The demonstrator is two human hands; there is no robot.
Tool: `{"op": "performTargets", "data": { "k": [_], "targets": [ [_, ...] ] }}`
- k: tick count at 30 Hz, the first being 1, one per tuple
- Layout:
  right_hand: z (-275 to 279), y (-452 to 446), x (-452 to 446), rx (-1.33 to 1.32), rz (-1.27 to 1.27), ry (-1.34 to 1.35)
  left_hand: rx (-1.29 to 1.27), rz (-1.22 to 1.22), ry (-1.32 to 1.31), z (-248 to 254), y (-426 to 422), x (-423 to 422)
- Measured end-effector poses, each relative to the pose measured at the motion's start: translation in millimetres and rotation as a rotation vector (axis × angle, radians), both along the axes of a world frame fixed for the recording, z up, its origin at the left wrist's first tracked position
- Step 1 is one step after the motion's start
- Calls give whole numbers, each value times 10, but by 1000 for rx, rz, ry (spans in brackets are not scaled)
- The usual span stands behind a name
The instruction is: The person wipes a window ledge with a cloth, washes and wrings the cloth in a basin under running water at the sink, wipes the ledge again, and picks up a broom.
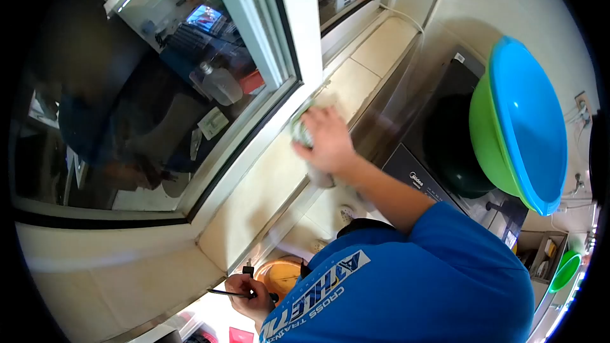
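Note:
My right hand (325, 140) is stretched over the tiled window sill (273, 174), its fingers closed on a greenish-white cloth (301, 132) pressed near the foot of the white window frame (304, 93). Motion blurs the cloth's edges, and the palm side is hidden. Lower down, close to my body, my left hand (251, 300) is closed around a thin dark stick-like tool (222, 292). A small black piece (248, 270) shows just above that hand; I cannot tell whether it belongs to the tool. An orange-brown basin (279, 276) sits beside the left hand.
A dark Midea appliance (413, 165) stands right of the sill, with a blue basin (530, 127) stacked in a green basin (486, 133) on it. Behind the window glass are a clear bottle (221, 84) and a lit screen (204, 18). A white cable (406, 15) runs along the sill's far end.

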State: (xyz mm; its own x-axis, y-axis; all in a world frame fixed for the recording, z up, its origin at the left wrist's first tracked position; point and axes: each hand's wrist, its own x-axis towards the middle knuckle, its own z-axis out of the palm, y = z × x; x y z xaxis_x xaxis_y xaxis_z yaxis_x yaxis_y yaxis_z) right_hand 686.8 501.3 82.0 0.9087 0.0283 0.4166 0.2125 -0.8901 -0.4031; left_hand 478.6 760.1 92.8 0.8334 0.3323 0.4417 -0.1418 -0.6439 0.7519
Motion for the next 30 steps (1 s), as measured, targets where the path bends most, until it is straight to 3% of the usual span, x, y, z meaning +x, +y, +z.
{"op": "performTargets", "data": {
  "k": [5,7,8,10,11,13,14,15,16,18,19,23,25,27,30],
  "targets": [
    [50,452,-244,129,185,70,-61,-22,68,64,-73,-10],
    [-15,627,-292,171,424,33,-105,-42,123,90,-87,-16],
    [-25,733,-310,177,421,25,-84,-66,72,96,-123,5],
    [-40,915,-343,197,740,152,-44,-92,18,117,-167,27],
    [-47,953,-354,203,750,146,-35,-83,13,125,-166,25],
    [-78,1043,-376,647,787,360,-34,-89,22,121,-142,-9],
    [-136,1024,-360,979,815,610,0,-91,-23,83,-95,-15],
    [-146,954,-378,981,827,625,2,-75,-15,101,-89,-37],
    [-148,858,-400,1354,1020,607,21,-53,2,122,-96,-50],
    [19,770,-423,2051,1015,747,49,-14,24,84,-55,-107],
    [132,753,-422,2345,786,923,47,5,31,56,-36,-141],
    [-347,480,-246,1942,1054,550,19,61,67,83,-42,-201],
    [-168,357,-251,1968,885,352,72,65,84,105,-39,-219],
    [-2,196,0,2437,1112,465,66,106,66,85,-14,-237],
    [169,-125,162,2028,548,-4,119,119,65,90,15,-276]
  ]
}}
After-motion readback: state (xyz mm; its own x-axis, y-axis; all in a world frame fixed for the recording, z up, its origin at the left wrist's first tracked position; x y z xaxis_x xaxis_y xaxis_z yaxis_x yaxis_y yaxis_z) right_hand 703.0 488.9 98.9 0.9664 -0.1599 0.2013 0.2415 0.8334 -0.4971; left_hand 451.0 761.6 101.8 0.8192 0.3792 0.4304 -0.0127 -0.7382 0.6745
